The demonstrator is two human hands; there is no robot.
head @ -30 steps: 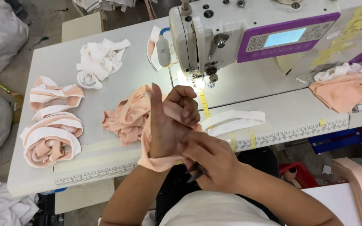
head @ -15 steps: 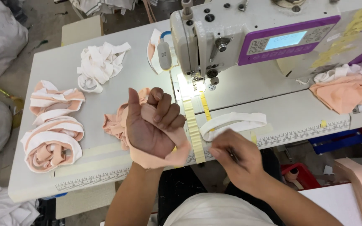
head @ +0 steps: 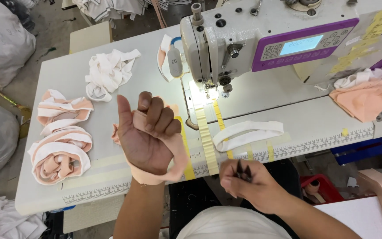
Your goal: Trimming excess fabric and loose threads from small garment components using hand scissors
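Two hands at work in front of the sewing machine — we look to be between seams, readying a peach fabric band. Our left hand curls nearly shut, thumb up, the band looped round palm and wrist. Our right hand, nearer us than the machine, pinches a small dark tool, probably snips. Next, we judge, the band must slide off and reach the needle. A white band lies below the machine.
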